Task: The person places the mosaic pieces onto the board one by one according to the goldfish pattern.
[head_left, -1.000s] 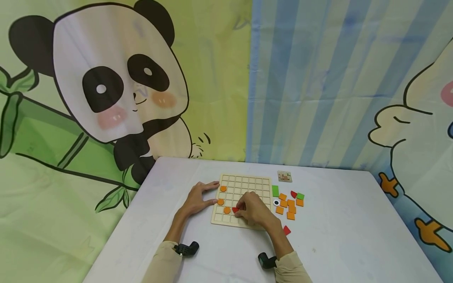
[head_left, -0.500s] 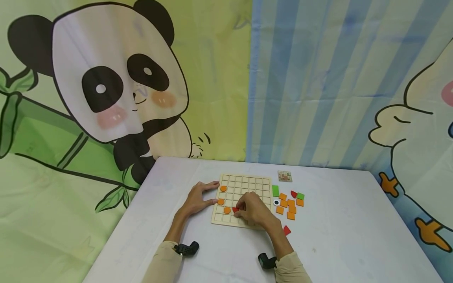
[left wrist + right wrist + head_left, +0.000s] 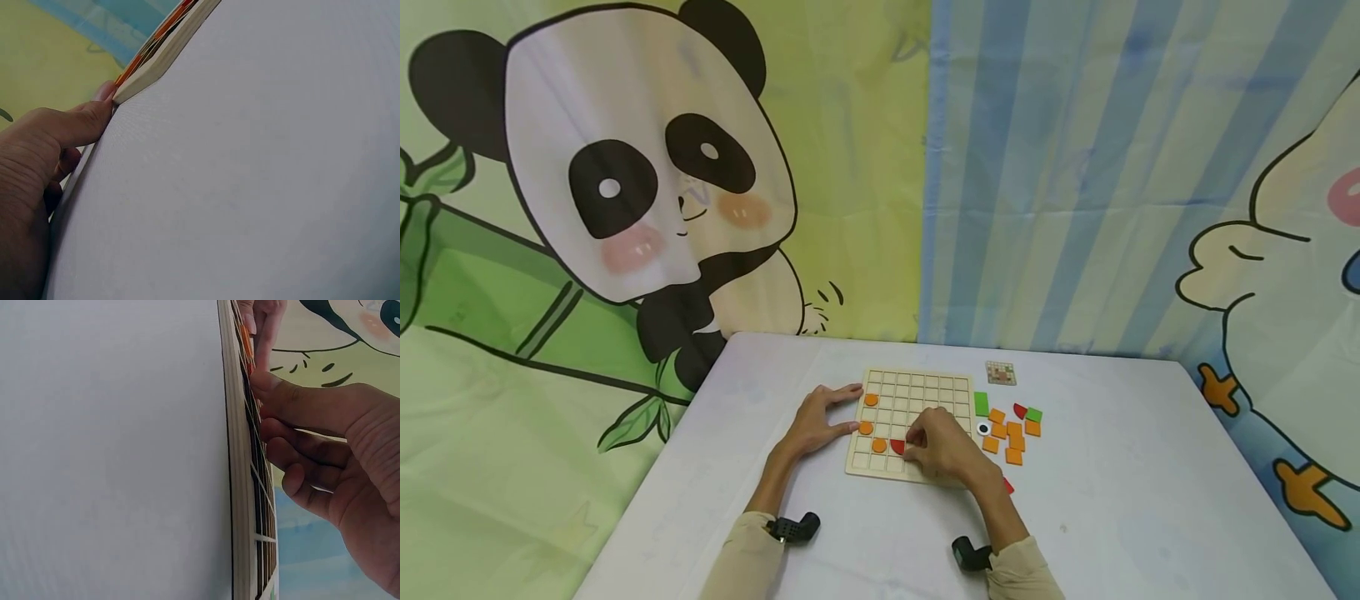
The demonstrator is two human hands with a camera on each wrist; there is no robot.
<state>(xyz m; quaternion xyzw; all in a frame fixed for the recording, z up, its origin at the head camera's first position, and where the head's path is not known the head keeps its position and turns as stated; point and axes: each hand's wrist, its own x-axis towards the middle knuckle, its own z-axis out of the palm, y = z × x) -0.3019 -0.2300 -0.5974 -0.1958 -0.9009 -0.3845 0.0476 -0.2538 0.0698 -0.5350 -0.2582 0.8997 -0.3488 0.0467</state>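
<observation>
A pale wooden grid board (image 3: 925,392) lies on the table, with several round orange pieces (image 3: 879,446) in its left cells. Beside the lowest of these, a red rounded wedge piece (image 3: 897,447) lies flat in the grid. My right hand (image 3: 942,446) is over the board, fingers loosely bent, fingertips right at the red piece's right edge. In the right wrist view, the right thumb (image 3: 275,390) is close over the board's surface. My left hand (image 3: 815,421) rests at the board's left edge, fingers spread. Its thumb (image 3: 87,122) touches the board's edge in the left wrist view.
Right of the board lie several orange squares (image 3: 1015,429), green pieces (image 3: 981,404), a red wedge (image 3: 1019,411) and a white disc with a black centre (image 3: 983,429). Another red wedge (image 3: 1008,485) is partly behind the right wrist. A small patterned card (image 3: 1001,372) lies farther back.
My right hand has drawn slightly right, off the red wedge piece, and more of the piece now shows. The left hand stays at the board's edge. The head view has shifted a little.
</observation>
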